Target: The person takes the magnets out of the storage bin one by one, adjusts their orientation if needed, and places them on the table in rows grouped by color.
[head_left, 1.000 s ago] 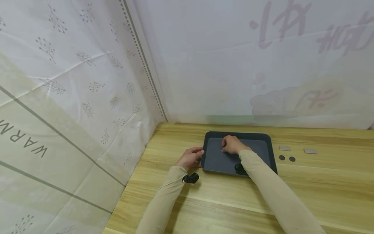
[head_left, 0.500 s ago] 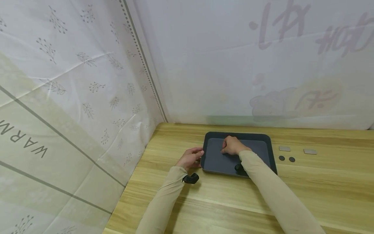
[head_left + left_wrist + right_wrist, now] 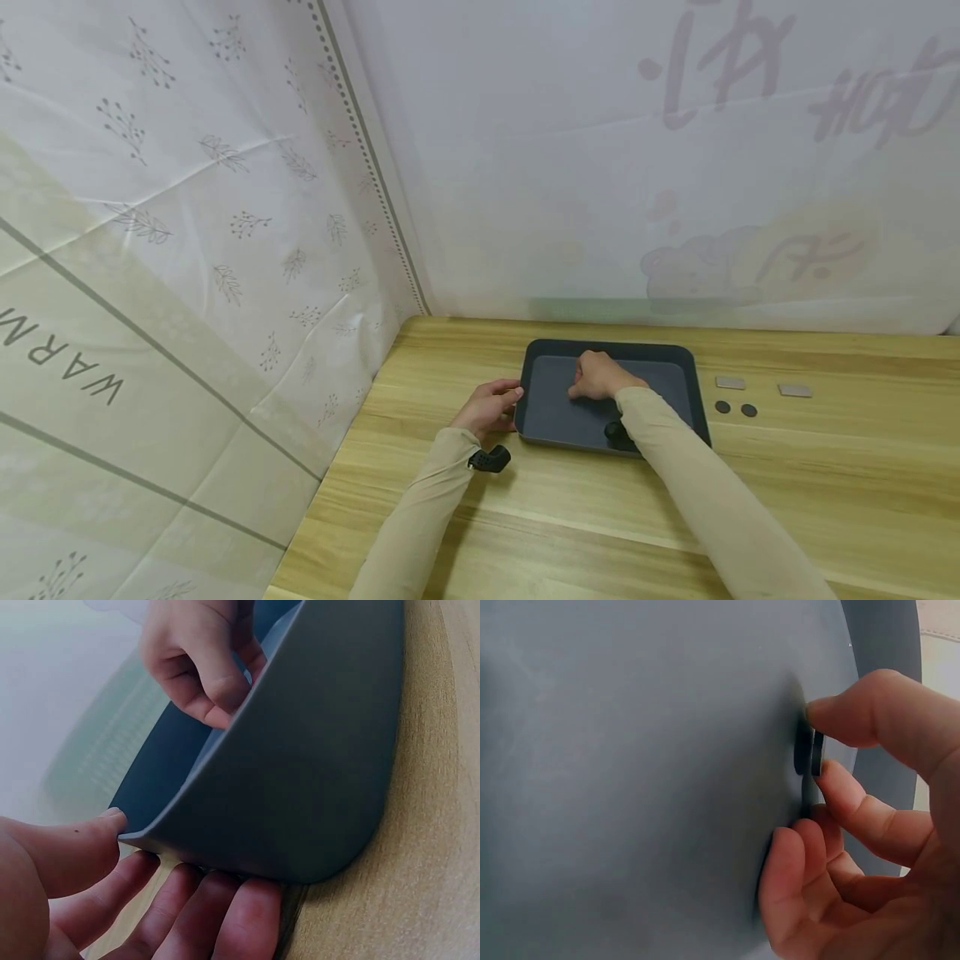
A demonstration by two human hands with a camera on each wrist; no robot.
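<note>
A dark grey rectangular tray (image 3: 555, 417) with raised walls lies on the wooden table. At its left end, my left hand (image 3: 486, 408) grips the wall; in the left wrist view the thumb (image 3: 82, 844) lies at the rim and the fingers are against the outside. Inside the tray, my right hand (image 3: 598, 375) is low over the floor, left of the middle. Between its thumb and index finger it pinches a small thin black disc (image 3: 817, 754), seen edge-on in the right wrist view, close to the tray floor. In the head view the hand hides this disc.
Right of the tray on the table (image 3: 840, 483) lie two black discs, one left (image 3: 722, 407) and one right (image 3: 749, 411). Behind them are two flat grey rectangular pieces, a nearer (image 3: 730, 382) and a farther one (image 3: 795, 390). Printed cloth (image 3: 525, 167) hangs behind and at left.
My right hand has shifted very slightly toward the tray's near side, its fingertips still low inside. The left hand keeps its hold on the tray's left end.
</note>
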